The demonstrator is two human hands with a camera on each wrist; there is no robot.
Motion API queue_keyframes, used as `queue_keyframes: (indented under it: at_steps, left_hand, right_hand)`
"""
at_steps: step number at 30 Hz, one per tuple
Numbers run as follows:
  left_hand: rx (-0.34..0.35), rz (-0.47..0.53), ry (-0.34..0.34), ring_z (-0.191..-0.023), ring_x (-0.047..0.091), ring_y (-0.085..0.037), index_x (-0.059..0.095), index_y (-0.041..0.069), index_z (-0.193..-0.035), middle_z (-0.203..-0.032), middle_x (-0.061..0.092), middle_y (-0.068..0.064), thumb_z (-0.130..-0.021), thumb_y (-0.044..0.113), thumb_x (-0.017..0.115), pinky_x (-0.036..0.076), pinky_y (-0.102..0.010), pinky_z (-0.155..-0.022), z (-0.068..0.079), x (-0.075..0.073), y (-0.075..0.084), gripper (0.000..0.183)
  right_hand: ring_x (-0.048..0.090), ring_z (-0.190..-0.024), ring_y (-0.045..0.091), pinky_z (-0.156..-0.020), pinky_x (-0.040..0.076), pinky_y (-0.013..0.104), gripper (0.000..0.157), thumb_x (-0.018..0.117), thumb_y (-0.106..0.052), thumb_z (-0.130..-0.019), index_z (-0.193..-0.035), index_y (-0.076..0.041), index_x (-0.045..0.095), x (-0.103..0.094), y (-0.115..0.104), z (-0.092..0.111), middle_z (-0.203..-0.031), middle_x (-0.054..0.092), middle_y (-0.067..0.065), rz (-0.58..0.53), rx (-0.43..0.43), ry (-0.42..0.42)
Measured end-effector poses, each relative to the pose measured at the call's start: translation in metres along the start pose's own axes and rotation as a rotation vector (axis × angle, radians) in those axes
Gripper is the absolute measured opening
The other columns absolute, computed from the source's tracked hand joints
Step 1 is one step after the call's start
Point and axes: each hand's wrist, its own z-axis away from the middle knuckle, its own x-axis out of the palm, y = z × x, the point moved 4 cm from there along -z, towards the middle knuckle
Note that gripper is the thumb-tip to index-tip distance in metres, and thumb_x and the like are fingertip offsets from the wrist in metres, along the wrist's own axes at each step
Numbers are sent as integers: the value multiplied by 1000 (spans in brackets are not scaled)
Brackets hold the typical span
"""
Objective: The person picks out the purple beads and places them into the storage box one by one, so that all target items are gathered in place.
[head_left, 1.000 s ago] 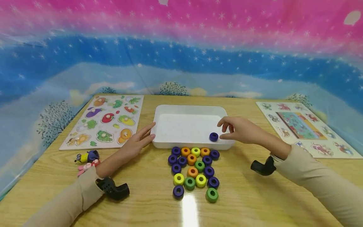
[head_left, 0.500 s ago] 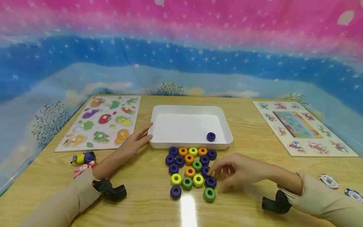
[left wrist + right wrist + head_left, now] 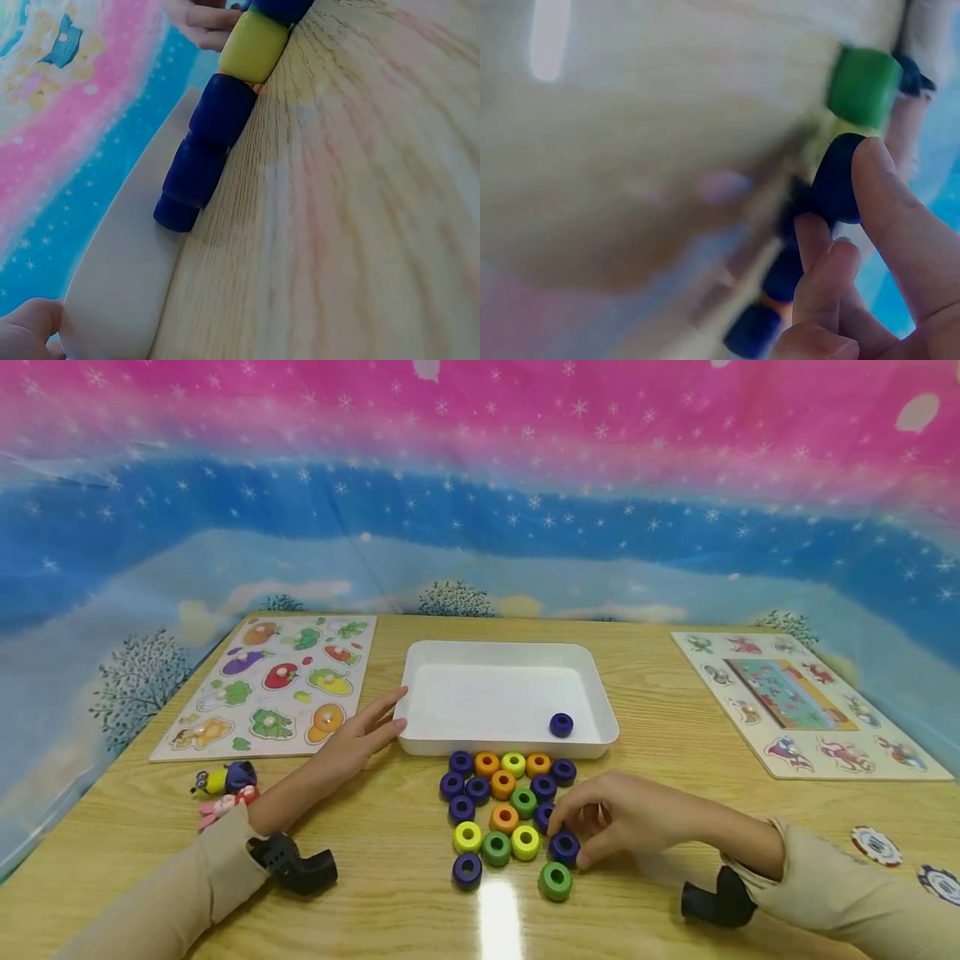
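My right hand (image 3: 626, 818) pinches a purple bead (image 3: 564, 847) with thumb and fingertips, at the right side of a group of beads. In the right wrist view the thumb lies against that purple bead (image 3: 835, 178), close to a green bead (image 3: 865, 87). My left hand (image 3: 348, 752) rests with extended fingers against the left wall of a white tray (image 3: 510, 748). Another purple bead (image 3: 561, 725) lies inside the tray at its front right. Orange, yellow, green and purple beads sit together on the table in front of the tray, such as a yellow bead (image 3: 467, 837).
A vegetable puzzle board (image 3: 367, 681) lies at the back left and a sea-animal puzzle board (image 3: 806, 760) at the back right. Small figurines (image 3: 228, 789) lie beside the left forearm. Two poker chips (image 3: 876, 846) are near the right sleeve. A printed cloth (image 3: 480, 493) hangs behind the table.
My right hand has moved from over the tray down to the beads' right side and now pinches a purple bead, leaving another in the tray. The left hand stays at the tray.
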Motion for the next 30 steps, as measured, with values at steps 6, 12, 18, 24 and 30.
queue_keyframes:
  at_steps: [6, 12, 18, 24, 30]
  left_hand:
    - [-4, -55, 14, -123, 17, -25, 23, 15, -135, -139, 13, -3, -87, 33, 45, 22, -41, -96, 0, -3, 1, 55]
    - [-2, -60, 22, -123, 19, -26, 23, 15, -134, -138, 13, -3, -86, 34, 46, 23, -40, -95, -2, -2, -1, 57]
    - [-10, -64, 27, -122, 20, -27, 24, 16, -134, -138, 14, -3, -86, 33, 46, 24, -39, -95, -3, 0, -3, 56]
    - [9, -105, 34, -122, 21, -27, 25, 19, -134, -138, 16, -3, -86, 35, 45, 23, -40, -95, -4, -1, -1, 55]
    - [-12, -144, 47, -122, 20, -27, 25, 21, -134, -138, 16, -3, -85, 37, 45, 24, -40, -95, -3, -1, -2, 55]
  right_hand:
    - [51, -64, 7, -50, 43, 24, 30, 62, -27, -76, -105, -19, 58, -41, -1, -8, -92, 57, -8, 56, 6, 109]
    - [53, -67, 10, -54, 44, 27, 32, 64, -29, -74, -103, -19, 58, -79, 20, -35, -95, 58, -5, 152, 112, 248]
    - [54, -60, 17, -52, 43, 28, 32, 66, -25, -73, -102, -15, 59, -76, 50, -59, -87, 62, 0, 155, 171, 205]
    - [53, -61, 12, -53, 44, 25, 28, 66, -21, -72, -99, -14, 60, -69, 61, -70, -83, 61, -1, 227, 184, 188]
    - [54, -64, 9, -56, 45, 22, 33, 66, -20, -73, -103, -11, 57, -65, 61, -70, -81, 60, -1, 288, 195, 178]
